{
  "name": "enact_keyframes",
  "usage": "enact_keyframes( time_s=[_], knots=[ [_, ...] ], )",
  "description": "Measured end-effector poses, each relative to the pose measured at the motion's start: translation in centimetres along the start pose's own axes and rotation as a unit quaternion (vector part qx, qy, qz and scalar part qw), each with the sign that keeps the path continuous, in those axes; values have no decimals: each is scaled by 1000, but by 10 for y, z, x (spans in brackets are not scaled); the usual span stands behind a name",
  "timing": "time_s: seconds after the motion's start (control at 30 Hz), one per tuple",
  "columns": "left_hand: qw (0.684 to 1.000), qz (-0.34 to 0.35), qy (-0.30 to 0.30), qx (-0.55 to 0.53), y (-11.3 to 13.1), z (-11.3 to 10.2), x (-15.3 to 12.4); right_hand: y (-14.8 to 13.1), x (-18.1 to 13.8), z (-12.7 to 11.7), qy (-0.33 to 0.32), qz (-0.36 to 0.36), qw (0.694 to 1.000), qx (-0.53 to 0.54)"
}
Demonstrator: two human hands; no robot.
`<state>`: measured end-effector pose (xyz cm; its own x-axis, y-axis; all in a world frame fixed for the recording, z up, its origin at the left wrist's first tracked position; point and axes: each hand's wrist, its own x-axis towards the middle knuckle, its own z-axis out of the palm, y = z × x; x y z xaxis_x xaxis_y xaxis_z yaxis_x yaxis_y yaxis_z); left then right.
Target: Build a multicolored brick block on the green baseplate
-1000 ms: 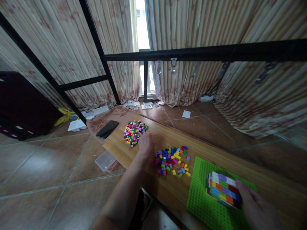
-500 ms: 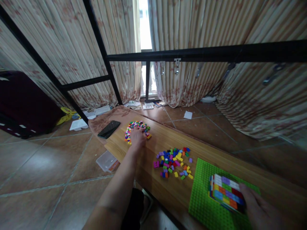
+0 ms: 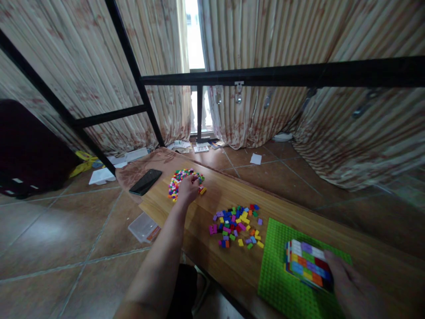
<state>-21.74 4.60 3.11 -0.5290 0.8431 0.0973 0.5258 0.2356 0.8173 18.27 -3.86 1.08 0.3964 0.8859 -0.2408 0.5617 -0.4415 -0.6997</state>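
Observation:
My left hand (image 3: 188,189) is over the far pile of small mixed-colour toy bricks (image 3: 175,182), its fingers drawn together in a pinch. Whatever may be between the fingertips is too small to make out. At the lower right, my right hand (image 3: 352,283) grips the right side of a multicoloured block of stacked bricks (image 3: 308,263), thumb along its edge. This block is over the green studded baseplate (image 3: 274,261); whether it rests on the studs I cannot tell. A second group of loose bricks (image 3: 234,225) lies spread between the far pile and the baseplate.
The wooden bench (image 3: 206,212) carries all the bricks. At its far left end lies a black phone (image 3: 145,181). On the tiled floor stands a clear plastic box (image 3: 144,227). A black metal frame (image 3: 265,76) crosses in front of the curtains, and a dark suitcase (image 3: 29,146) stands left.
The view has shifted slightly. My left hand's fingers, reaching into the far pile before, are now drawn together and a bit raised. My right hand still holds the brick block.

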Motion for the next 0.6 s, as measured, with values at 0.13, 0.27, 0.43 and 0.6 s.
enact_keyframes(
  time_s=[0.13, 0.27, 0.43, 0.6],
  knots=[
    [976, -6, -135, -173, 22, 0, -14, 3, 2, 3, 9, -26, 999, 28],
    [906, -42, -242, -344, 41, 10, -34, 6, 2, 6, 13, -37, 997, 62],
    [875, -50, -347, -334, 63, 45, -71, 1, -3, 10, 16, -79, 990, 113],
    [856, -30, -419, -302, 82, 83, -108, -1, -3, 13, 9, -103, 984, 145]
  ],
)
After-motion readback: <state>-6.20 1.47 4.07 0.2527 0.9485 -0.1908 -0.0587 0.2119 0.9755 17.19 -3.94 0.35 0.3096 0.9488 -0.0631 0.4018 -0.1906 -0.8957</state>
